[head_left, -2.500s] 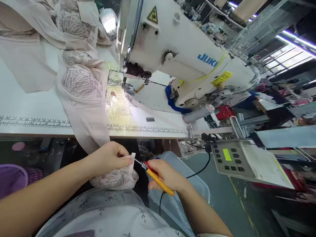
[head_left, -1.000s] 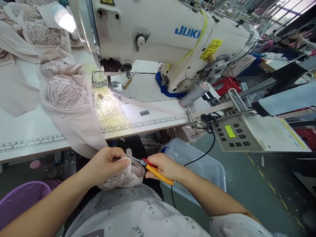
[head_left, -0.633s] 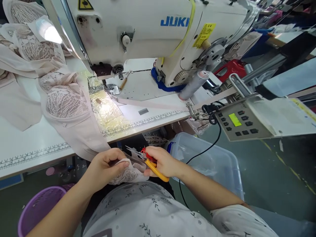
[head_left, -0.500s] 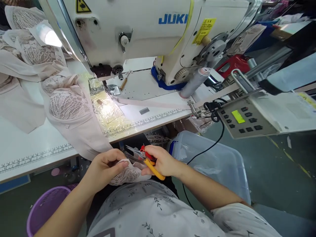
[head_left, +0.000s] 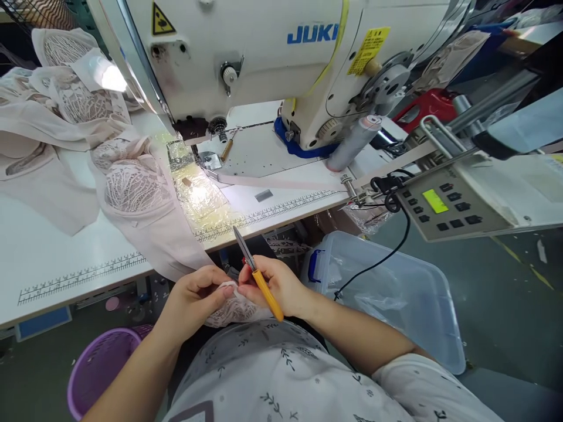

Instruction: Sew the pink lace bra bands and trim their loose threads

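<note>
Over my lap, close to the table's front edge, my left hand (head_left: pixel 200 299) is closed on the pale lace cup of a bra (head_left: pixel 233 310), pinching the fabric between thumb and fingers. My right hand (head_left: pixel 275 287) grips scissors (head_left: pixel 267 293) with a yellow handle; a bit of red shows behind the fingers. Their blades point up and away, toward the table edge, clear of the fabric. The right fingertips meet the bra beside my left fingers. From there, a pale band of the garment (head_left: pixel 162 243) runs up onto the table, where another lace cup (head_left: pixel 137 186) lies.
A JUKI sewing machine (head_left: pixel 264 64) stands on the white table, with a control box (head_left: pixel 457 199) at right. More pale bras (head_left: pixel 81 99) are heaped at left. Below are a purple basket (head_left: pixel 99 357) and a clear plastic bin (head_left: pixel 396 293). A black cable (head_left: pixel 373 266) hangs over the bin.
The scissors have swung from pointing left beside the fabric, blades apart, to pointing up and away. My right fingertips have come in to the fabric. The whole view has shifted slightly.
</note>
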{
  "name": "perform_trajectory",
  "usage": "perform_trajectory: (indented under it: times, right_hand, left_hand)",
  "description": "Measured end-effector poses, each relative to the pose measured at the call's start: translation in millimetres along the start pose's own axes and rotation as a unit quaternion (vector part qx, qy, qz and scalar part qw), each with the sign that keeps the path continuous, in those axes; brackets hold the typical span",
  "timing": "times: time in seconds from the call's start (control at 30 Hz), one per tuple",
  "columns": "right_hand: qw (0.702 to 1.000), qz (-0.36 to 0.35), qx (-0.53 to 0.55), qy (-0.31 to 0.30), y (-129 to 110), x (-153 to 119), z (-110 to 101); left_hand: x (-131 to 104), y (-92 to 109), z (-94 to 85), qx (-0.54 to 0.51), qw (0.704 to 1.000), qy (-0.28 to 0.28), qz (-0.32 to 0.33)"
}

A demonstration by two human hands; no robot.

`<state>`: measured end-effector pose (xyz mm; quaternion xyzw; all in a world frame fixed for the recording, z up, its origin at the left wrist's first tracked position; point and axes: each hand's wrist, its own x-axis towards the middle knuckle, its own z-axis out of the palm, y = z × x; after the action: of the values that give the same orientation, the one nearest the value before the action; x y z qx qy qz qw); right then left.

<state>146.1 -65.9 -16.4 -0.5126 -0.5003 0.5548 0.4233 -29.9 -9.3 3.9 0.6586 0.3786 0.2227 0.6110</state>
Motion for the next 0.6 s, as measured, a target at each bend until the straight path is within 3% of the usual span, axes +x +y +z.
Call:
perform_trajectory:
  times: [0.27,0.6]
  right_hand:
    - [0.999,-0.011,-0.038,0.016,-1.7,-1.6,4.8]
    - [0.999,0.031,-0.034,-0.001,-4.7,-1.9,0.4]
  left_hand:
    - [-7.2,-3.3,0.9,0.046,0.998,0.038,-0.013]
    - [-11.0,-2.0,-1.2,0.047,0.996,0.032,-0.073]
